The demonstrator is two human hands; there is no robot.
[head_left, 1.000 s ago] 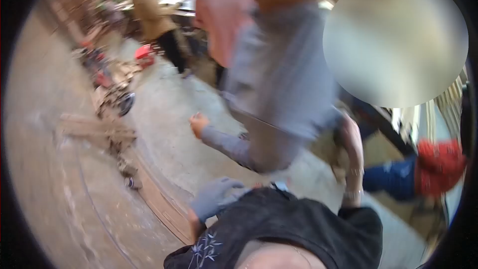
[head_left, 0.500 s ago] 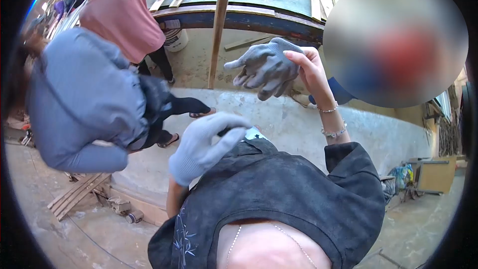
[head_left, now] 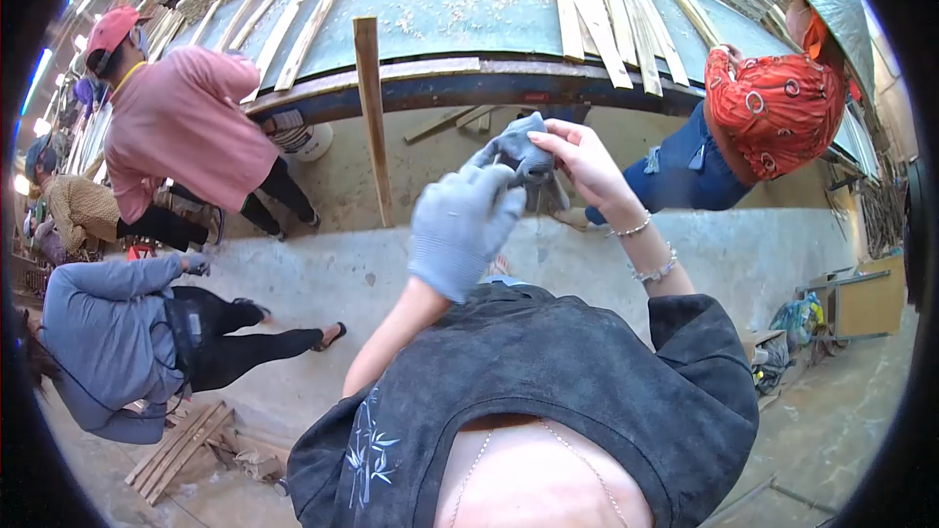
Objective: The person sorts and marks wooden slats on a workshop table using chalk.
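My left hand [head_left: 460,225] wears a light grey knitted glove, and its bent fingers grip the near edge of a second, loose grey glove [head_left: 528,152]. My right hand [head_left: 587,161] is bare, with two bracelets at the wrist, and pinches the top of that loose glove between thumb and fingers. Both hands are raised in front of my chest, close together. The loose glove hangs crumpled between them, its dark palm side partly showing.
Ahead stands a long table [head_left: 430,68] with wooden strips [head_left: 606,20] and chips. An upright plank [head_left: 370,117] leans at its edge. Co-workers stand at left [head_left: 186,127] and right [head_left: 773,108]. Stacked slats [head_left: 181,450] lie lower left.
My left hand has risen and moved right to the loose glove, which now hangs bunched between both hands. The nearest co-worker at left has moved away, and the view has shifted.
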